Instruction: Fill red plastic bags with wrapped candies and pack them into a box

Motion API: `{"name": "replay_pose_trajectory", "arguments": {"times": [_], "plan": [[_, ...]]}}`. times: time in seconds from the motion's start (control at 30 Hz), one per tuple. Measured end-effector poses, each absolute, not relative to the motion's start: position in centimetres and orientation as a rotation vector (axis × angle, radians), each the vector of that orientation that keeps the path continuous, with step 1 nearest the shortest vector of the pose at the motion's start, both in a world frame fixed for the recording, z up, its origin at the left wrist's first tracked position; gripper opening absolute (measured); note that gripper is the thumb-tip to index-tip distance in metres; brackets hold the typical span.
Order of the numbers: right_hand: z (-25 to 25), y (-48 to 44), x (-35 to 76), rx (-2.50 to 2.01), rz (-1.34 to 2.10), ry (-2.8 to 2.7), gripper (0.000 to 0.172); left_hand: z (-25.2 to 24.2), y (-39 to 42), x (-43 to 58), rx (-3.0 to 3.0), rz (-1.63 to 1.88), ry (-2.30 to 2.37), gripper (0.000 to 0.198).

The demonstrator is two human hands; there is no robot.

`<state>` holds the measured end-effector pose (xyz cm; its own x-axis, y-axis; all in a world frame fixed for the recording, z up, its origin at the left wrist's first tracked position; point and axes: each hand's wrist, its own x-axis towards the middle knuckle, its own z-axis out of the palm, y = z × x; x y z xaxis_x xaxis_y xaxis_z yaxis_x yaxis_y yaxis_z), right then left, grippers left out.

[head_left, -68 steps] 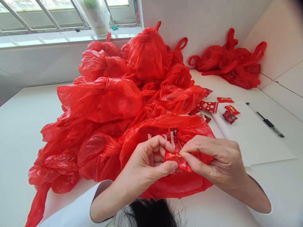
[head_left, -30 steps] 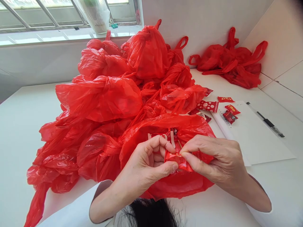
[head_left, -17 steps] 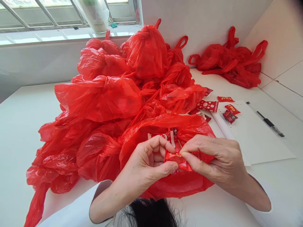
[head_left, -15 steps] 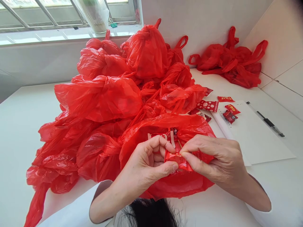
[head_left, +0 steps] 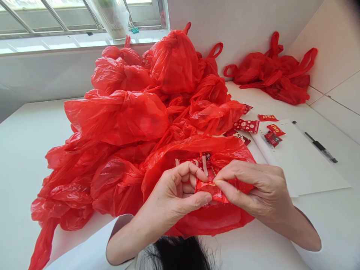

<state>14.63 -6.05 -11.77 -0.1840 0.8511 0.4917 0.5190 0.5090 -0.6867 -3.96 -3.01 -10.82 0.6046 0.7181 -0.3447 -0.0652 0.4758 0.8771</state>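
A small red wrapped candy (head_left: pixel 211 189) is pinched between the thumb and fingers of my left hand (head_left: pixel 174 193). My right hand (head_left: pixel 258 187) grips the right end of the same wrapper with thumb and forefinger. A thin gold strip sticks up beside the right fingertips; I cannot tell whether it belongs to the wrapper. Below both hands, a red plastic bag (head_left: pixel 222 221) lies spread with its mouth wide. Inside it are other red packets (head_left: pixel 194 161), partly hidden by my fingers.
Several knotted red plastic bags (head_left: pixel 126 116) are heaped on the white table (head_left: pixel 33 142). More red bags (head_left: pixel 278 75) lie in the back right corner. At right are loose candies (head_left: pixel 247 125), white paper (head_left: pixel 309 165) and a black pen (head_left: pixel 319 144). A wrapped vase (head_left: pixel 115 22) stands on the windowsill.
Almost nothing differs. Both hands keep their hold on the candy, with only a very slight shift of the wrapper.
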Motion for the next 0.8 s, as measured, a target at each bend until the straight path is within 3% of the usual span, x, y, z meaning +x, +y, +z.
{"name": "replay_pose_trajectory", "arguments": {"times": [0.8], "plan": [[-11.67, -5.97, 14.59, -1.155, 0.449, -1.855, 0.018, -11.04, -2.83, -4.10, 0.970, 0.513, 0.810, 0.030]]}}
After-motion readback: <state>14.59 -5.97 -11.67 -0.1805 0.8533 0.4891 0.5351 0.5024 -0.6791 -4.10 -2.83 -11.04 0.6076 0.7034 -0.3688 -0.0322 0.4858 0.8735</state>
